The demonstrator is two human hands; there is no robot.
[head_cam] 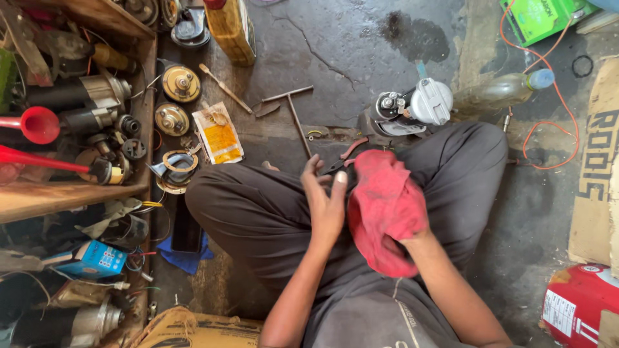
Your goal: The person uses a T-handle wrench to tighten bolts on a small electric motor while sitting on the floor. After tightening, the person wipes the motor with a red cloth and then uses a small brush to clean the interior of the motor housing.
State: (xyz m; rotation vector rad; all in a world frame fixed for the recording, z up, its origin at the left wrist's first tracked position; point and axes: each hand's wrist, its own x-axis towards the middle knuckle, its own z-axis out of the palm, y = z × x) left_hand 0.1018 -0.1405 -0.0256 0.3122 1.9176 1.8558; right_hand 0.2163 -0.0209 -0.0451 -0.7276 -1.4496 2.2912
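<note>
Head view, right hand [393, 222] grip wrapped inside red rag [383, 206], left hand [324, 200] grip spread, touching rag's edge.

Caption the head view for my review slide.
Seated person wipes left hand with red rag wrapped around right hand.

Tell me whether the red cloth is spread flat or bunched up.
Bunched up. The red cloth wraps in folds over the right hand, hiding it; the left hand is open beside it.

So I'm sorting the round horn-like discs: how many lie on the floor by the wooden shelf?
3: one brass disc uppermost, a second disc just below it, and an open ring-shaped one lower, near the person's knee. More may be hidden on the shelf.
</note>
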